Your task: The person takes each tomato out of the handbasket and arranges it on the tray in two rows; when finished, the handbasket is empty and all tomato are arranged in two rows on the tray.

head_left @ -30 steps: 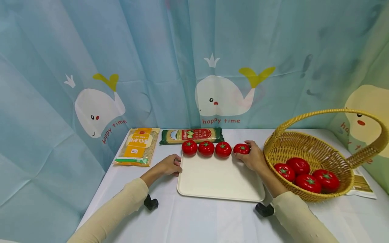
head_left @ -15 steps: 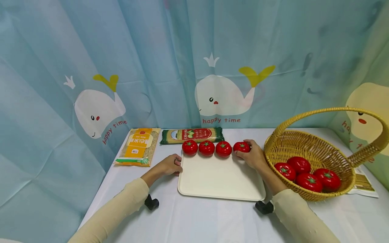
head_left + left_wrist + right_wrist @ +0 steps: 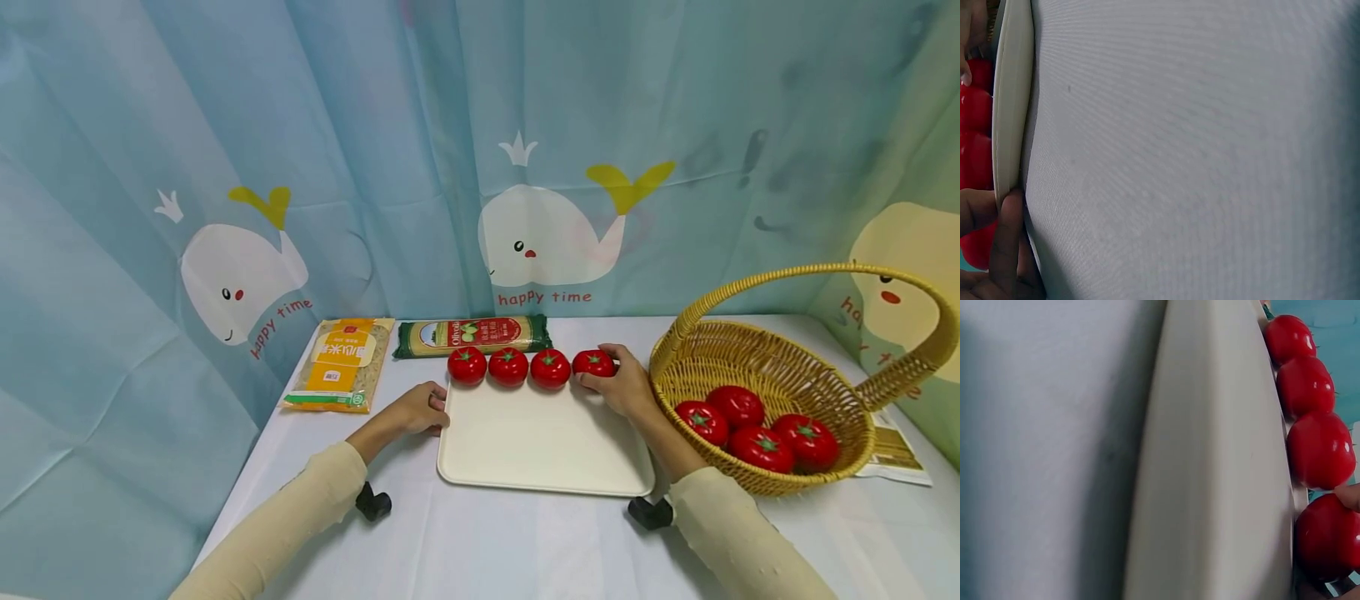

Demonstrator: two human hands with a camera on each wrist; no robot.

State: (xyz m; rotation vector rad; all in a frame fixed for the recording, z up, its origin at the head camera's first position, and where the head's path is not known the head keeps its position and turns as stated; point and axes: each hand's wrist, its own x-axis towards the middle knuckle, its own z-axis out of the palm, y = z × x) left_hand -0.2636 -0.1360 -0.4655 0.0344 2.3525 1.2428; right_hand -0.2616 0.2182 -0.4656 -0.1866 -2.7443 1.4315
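Observation:
A cream tray [image 3: 542,442] lies on the white table. Along its far edge stands a row of red tomatoes [image 3: 507,367] with green stems. My left hand [image 3: 420,408] pinches the tray's left edge, thumb above and fingers against its outer side in the left wrist view. At the right end of the row, my right hand [image 3: 626,387] holds the last tomato [image 3: 592,363] between thumb and fingers. In the right wrist view that tomato [image 3: 1327,537] sits at the tray's corner, just beside its neighbour [image 3: 1321,450].
A wicker basket [image 3: 678,375] with a tall handle holds several more tomatoes [image 3: 761,450], right of the tray. A green pasta packet [image 3: 472,335] lies behind the row. An orange grain bag [image 3: 341,364] is at the back left, before a blue curtain [image 3: 420,167].
Both hands keep their places on the tray edge and the last tomato. Only a slight shift of the head view shows.

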